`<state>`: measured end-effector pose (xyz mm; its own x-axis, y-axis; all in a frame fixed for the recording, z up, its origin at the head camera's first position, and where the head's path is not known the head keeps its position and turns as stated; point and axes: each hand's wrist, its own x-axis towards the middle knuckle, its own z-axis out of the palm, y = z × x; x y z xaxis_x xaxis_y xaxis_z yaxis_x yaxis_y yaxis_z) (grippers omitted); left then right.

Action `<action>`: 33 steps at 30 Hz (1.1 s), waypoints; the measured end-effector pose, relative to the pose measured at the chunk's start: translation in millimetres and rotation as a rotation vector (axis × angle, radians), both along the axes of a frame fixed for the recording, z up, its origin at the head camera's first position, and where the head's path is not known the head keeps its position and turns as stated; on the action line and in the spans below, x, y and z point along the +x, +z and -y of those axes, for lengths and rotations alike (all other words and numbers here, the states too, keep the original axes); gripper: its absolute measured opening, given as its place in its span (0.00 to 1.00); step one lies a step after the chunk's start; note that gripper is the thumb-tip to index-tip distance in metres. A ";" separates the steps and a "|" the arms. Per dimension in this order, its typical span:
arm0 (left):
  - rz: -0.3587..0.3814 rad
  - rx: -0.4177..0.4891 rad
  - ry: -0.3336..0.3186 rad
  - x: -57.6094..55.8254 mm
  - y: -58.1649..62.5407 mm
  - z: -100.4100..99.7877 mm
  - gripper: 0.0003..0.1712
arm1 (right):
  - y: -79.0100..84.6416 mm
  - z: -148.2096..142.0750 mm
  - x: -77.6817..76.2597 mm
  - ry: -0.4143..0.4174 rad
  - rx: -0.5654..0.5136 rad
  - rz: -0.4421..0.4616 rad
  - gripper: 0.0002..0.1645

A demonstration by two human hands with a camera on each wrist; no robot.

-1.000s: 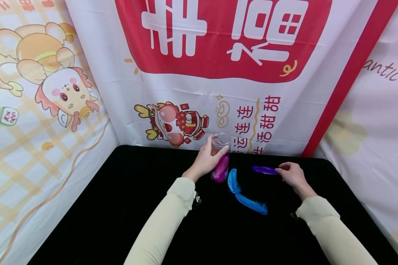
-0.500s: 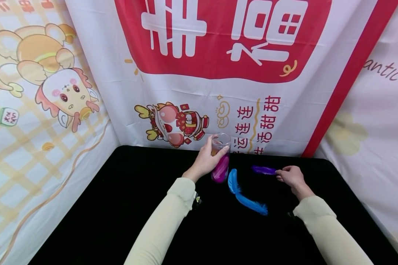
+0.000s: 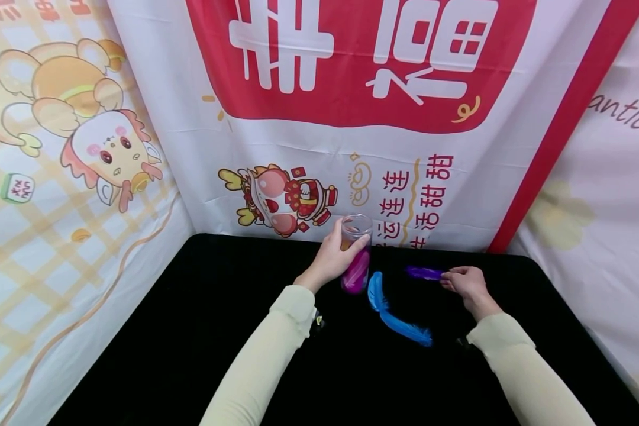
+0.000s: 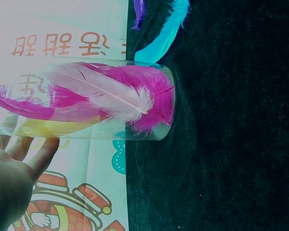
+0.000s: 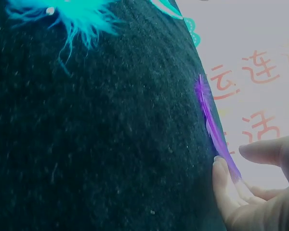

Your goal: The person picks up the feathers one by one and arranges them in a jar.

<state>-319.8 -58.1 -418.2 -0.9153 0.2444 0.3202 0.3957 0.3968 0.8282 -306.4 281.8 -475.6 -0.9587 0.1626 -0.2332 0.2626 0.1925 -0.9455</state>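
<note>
My left hand (image 3: pixel 330 254) grips the upper part of a clear plastic jar (image 3: pixel 357 225), which stands upright near the table's back edge. Through its wall show magenta feathers (image 4: pixel 144 79), a pale pink feather (image 4: pixel 103 91) and a yellow feather (image 4: pixel 58 127). To the jar's right, my right hand (image 3: pixel 468 284) pinches one end of a purple feather (image 3: pixel 423 273), thumb and fingers round its end in the right wrist view. The feather's other end points left toward the jar. Two blue feathers (image 3: pixel 404 328) lie end to end on the table, between the jar and my right hand.
The black cloth-covered table (image 3: pixel 191 331) ends against a white and red printed hanging (image 3: pixel 277 142) at the back. Printed sheets also hang on the left (image 3: pixel 85 248) and the right side. The jar stands close to the rear hanging, with its top uncovered.
My right hand has shifted slightly left along the purple feather, and its fingers have closed further on the end. The left hand, jar and blue feathers stay in place.
</note>
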 end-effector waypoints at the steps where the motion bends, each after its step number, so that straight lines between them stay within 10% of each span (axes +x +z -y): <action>1: -0.001 0.003 -0.003 -0.3 -0.1 -0.1 0.44 | 0.2 1.2 -0.2 0.001 -0.006 -0.003 0.32; 33: 0.023 0.028 -0.012 0.0 0.1 1.5 0.44 | 4.2 23.6 -12.8 -0.066 -0.069 -0.118 0.15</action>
<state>-319.8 -59.5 -418.1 -0.9197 0.2466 0.3057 0.3807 0.3685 0.8481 -319.2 258.3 -471.4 -0.9680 0.2132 -0.1325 0.1590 0.1120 -0.9809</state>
